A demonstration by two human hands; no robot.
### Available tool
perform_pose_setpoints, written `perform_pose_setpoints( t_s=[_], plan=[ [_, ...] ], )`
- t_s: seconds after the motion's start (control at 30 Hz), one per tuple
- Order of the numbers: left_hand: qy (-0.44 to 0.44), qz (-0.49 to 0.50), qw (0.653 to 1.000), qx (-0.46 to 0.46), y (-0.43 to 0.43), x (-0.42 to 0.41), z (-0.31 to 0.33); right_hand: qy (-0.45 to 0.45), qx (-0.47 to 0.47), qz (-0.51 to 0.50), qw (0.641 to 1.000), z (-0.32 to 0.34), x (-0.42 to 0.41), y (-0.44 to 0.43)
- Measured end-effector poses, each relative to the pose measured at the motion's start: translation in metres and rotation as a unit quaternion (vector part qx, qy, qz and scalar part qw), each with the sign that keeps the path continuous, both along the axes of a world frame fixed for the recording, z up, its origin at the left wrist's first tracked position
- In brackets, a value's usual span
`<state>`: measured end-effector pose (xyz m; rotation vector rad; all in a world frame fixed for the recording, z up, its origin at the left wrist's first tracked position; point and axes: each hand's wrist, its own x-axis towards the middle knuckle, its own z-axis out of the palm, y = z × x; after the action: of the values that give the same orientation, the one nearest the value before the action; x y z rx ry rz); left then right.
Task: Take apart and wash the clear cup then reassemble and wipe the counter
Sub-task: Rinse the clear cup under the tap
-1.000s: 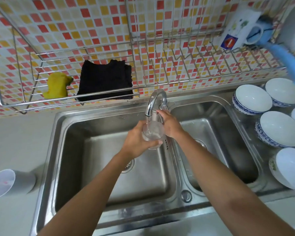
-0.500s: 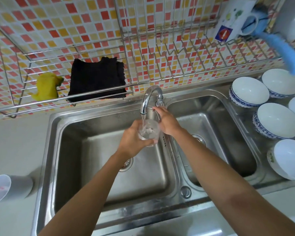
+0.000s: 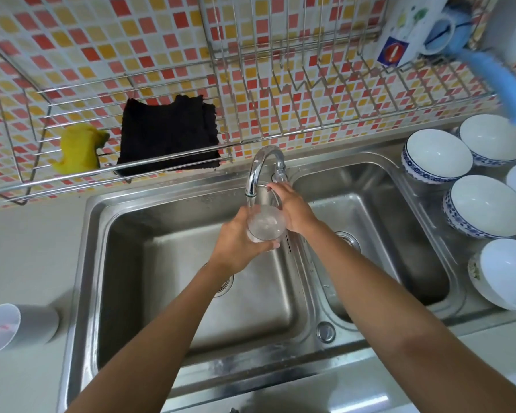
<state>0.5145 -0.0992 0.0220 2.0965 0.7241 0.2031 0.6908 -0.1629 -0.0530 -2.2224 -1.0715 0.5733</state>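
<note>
a wall of small red, orange and white mosaic tiles [image 3: 102, 40] rises behind a steel double sink [image 3: 191, 365] set in a pale bench [image 3: 27, 248]; daylight is soft.

No readable text anywhere in my view. White mug [image 3: 408, 28] on the wire rack [image 3: 310, 84] carries a dark blue square label with a red round emblem, lettering too small to make out. Grey cup [image 3: 15, 329] lying on the counter to my left has a small red mark inside, illegible. Bowls [image 3: 435, 156] show only blue rim patterns.
</note>
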Motion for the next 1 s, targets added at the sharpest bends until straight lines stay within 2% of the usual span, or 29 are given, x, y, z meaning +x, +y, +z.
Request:
perform_pose_setpoints(
  t_s=[0.23, 0.33, 0.5, 0.63, 0.73, 0.83, 1.0],
  plan=[
    [0.0, 0.022, 1.0, 0.017, 0.007, -0.007, -0.004, -0.025, 0.043, -0.037, 0.998, 0.007, -0.003, 0.005],
    [-0.023, 0.031, 0.999, 0.007, 0.009, -0.008, -0.001, -0.013, 0.047, -0.103, 0.994, 0.012, -0.001, 0.013],
    [-0.039, 0.031, 0.999, 0.007, 0.011, -0.013, -0.001, 0.0, 0.111, -0.202, 0.973, 0.015, 0.004, 0.008],
    [-0.043, 0.03, 0.998, 0.023, 0.011, -0.015, -0.007, 0.009, 0.106, -0.215, 0.971, 0.014, 0.004, 0.009],
    [-0.046, 0.066, 0.997, 0.009, 0.011, -0.014, -0.008, 0.013, 0.103, -0.22, 0.97, 0.015, 0.002, 0.012],
    [-0.044, 0.046, 0.998, 0.007, 0.009, -0.012, -0.004, 0.017, 0.084, -0.215, 0.973, 0.017, 0.001, 0.01],
    [-0.056, 0.079, 0.994, -0.041, 0.01, -0.022, 0.003, 0.034, 0.062, -0.228, 0.971, 0.032, -0.008, 0.007]
  ],
)
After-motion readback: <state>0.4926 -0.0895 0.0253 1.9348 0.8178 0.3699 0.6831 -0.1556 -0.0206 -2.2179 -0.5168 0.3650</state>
